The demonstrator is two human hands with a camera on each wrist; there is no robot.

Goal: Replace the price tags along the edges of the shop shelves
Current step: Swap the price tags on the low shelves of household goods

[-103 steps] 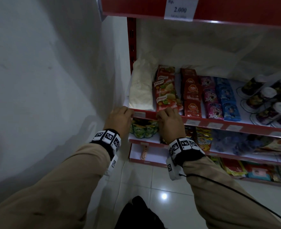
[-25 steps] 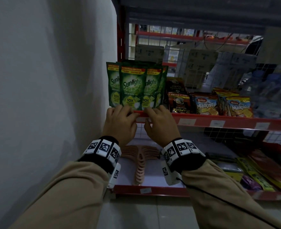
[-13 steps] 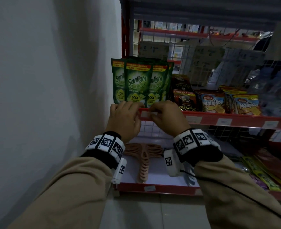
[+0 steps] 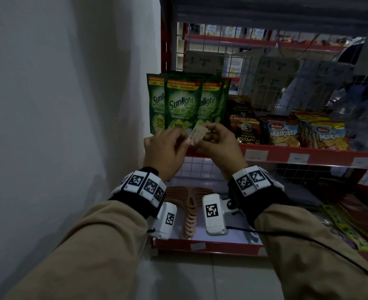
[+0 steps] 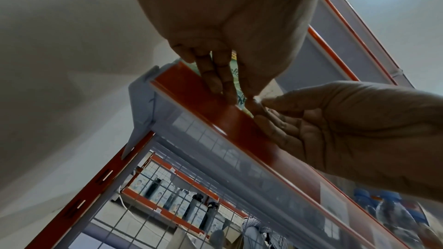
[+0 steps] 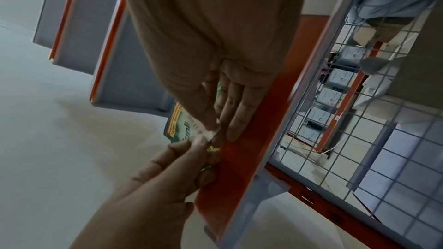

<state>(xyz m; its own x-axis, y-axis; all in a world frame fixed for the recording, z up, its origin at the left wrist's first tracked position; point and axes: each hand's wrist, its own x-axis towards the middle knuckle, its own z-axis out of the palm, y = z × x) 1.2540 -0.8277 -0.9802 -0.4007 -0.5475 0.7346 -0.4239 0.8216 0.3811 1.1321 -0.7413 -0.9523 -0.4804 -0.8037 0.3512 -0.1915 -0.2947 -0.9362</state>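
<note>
Your left hand (image 4: 164, 151) and right hand (image 4: 216, 146) meet just before the shelf edge (image 4: 308, 155), the price tag (image 4: 197, 133) between them. Soap pouches (image 4: 184, 105) stand behind; biscuit packs (image 4: 283, 134) lie right; the wall (image 4: 70, 105) is left.
</note>
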